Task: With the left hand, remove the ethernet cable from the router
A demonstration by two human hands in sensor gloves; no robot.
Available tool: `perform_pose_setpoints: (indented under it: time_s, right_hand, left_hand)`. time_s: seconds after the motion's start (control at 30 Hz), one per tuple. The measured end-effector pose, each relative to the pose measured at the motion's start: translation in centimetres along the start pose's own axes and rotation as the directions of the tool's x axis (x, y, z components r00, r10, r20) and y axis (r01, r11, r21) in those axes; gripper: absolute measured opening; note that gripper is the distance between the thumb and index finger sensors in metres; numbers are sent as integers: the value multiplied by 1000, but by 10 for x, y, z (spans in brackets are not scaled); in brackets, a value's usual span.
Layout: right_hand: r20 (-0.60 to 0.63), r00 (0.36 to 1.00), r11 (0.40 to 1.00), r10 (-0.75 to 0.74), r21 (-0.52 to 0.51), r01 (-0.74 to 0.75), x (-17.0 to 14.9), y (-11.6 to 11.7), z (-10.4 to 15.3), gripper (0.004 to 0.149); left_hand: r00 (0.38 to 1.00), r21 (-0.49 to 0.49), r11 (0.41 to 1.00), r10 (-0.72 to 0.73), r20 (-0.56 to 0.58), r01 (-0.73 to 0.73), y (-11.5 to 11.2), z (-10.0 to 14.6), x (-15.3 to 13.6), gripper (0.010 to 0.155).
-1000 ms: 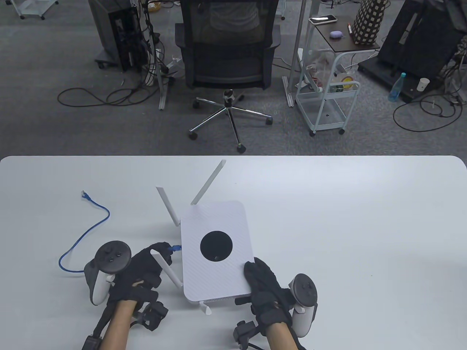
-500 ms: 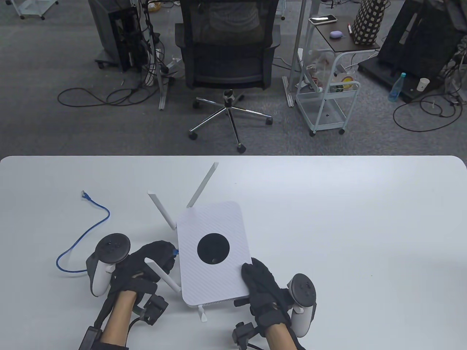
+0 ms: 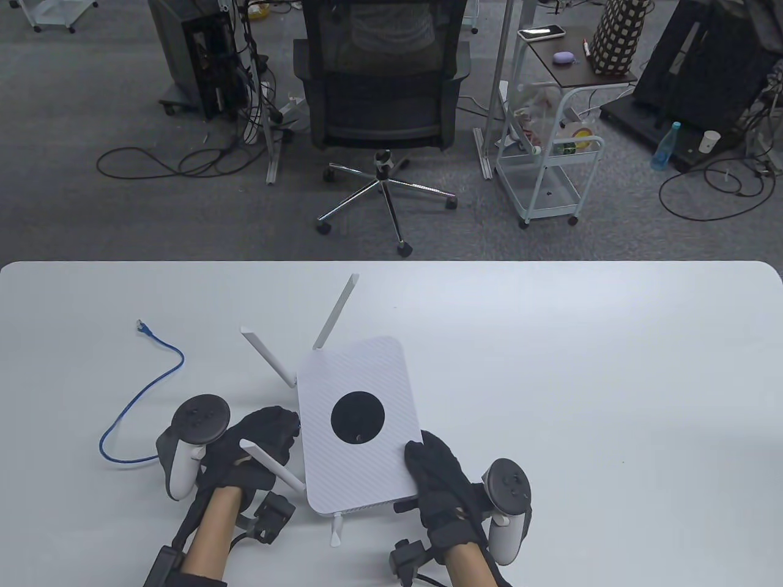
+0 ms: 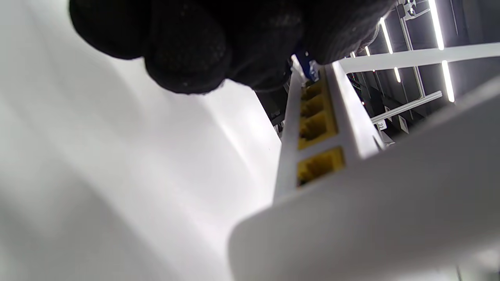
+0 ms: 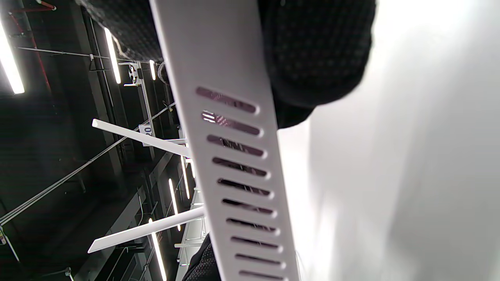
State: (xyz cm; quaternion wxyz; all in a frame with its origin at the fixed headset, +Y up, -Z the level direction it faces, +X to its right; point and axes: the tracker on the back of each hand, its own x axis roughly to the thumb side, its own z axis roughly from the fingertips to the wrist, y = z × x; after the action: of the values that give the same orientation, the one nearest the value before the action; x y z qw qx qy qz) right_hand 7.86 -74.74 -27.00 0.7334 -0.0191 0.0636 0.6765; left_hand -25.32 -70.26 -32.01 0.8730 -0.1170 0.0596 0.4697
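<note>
The white router (image 3: 358,422) with a black disc on top lies on the table, several antennas sticking out. The blue ethernet cable (image 3: 142,394) loops to the left, its free plug (image 3: 144,327) lying further back. My left hand (image 3: 286,429) is pressed against the router's left side, fingers closed over the plugged-in end, which is hidden in the table view. In the left wrist view my fingers (image 4: 187,43) close around a bit of blue plug (image 4: 310,68) at the row of yellow ports (image 4: 316,121). My right hand (image 3: 423,454) grips the router's near right corner; its fingers (image 5: 316,50) clamp the vented side (image 5: 234,164).
One antenna (image 3: 272,465) crosses over my left hand, another (image 3: 335,531) points at the near edge. Two more antennas (image 3: 333,312) stand behind the router. An office chair (image 3: 382,92) and a cart (image 3: 550,165) stand beyond the table's far edge.
My left hand has moved right against the router's side and now covers the blue plug that showed before. The router has shifted slightly left and turned. The right hand keeps its hold.
</note>
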Motion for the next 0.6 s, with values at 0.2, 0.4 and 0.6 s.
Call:
perform_pose_setpoints:
  time_s: [0.2,0.4,0.6]
  right_hand:
    - [-9,1000,1000,-13,-8,13,1,-2,1,68]
    - [-9,999,996,-40,-81,39,4,-21,1,68]
    - [-30,997,995,-68,-69,66,-1,-19,-1,68]
  left_hand:
    - [1000,15,1000,12,-7,-12,-2,0,3,44]
    - [996,98,995,-3,-93,12,22,5,-26,48]
    - [998,152,988,40,-48,-32,24,12,-37,47]
